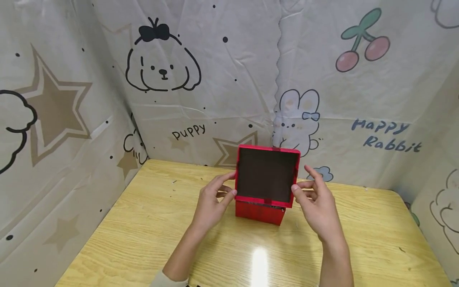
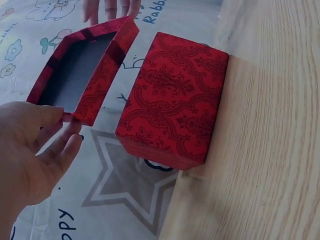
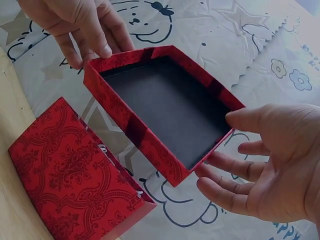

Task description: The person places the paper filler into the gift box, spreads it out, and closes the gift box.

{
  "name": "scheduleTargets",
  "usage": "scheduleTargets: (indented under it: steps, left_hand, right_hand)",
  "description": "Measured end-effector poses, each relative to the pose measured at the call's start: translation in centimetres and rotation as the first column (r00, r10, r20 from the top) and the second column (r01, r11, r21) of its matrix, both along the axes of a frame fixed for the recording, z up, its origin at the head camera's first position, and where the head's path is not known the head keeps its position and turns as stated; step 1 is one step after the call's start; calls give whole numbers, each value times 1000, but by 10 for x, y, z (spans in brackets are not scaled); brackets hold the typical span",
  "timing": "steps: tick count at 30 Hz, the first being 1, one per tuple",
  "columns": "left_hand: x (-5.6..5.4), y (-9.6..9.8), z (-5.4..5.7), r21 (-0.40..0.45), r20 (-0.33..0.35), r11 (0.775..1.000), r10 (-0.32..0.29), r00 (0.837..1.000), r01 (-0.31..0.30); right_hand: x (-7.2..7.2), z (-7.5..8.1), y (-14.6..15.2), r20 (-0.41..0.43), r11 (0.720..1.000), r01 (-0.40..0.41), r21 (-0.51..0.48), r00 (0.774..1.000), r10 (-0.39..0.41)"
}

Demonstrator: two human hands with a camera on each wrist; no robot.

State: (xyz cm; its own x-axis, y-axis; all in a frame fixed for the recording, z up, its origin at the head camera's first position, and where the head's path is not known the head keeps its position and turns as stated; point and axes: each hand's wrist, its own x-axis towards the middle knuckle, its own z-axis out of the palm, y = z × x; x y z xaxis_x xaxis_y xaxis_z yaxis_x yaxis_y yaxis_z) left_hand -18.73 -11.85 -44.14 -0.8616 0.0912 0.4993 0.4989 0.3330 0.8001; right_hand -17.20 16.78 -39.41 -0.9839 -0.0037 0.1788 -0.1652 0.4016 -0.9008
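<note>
A red patterned box lid (image 1: pixel 266 174) with a dark inside is held up, its hollow side turned toward me. My left hand (image 1: pixel 212 201) pinches its left edge between thumb and fingers. On the opposite edge my right hand (image 1: pixel 318 199) grips it, thumb over the rim and the index finger raised in the head view. Below and behind the lid, the red box base (image 1: pixel 259 213) stands on the table, its top mostly hidden by the lid. The right wrist view shows the lid (image 3: pixel 165 110) apart from the base (image 3: pixel 75 175), with something pale at the base's upper edge.
The wooden table (image 1: pixel 143 227) reaches back to a hanging cloth (image 1: pixel 229 79) printed with cartoon animals, stars and cherries. More of the cloth hangs at both sides. Small dark specks lie on the tabletop at the left back.
</note>
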Motion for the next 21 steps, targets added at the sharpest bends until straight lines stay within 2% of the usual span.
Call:
scheduleTargets:
  steps: [7,10,15,21]
  left_hand:
    - [1,0,0,-23,0,1000,21,1000,-21]
    - [2,0,1,-25,12,1000,17,1000,-17]
    - [2,1,0,-25,36,999,-39,999,39]
    - [0,1,-2,-4,-39,991,-134,990,134]
  right_hand:
    - [2,1,0,43,999,-27,20,999,26]
    - [1,2,1,45,999,-35,-7,998,35]
    - [1,2,6,-2,992,-72,-105,997,72]
    - [1,6,11,-53,974,-134,-182,991,126]
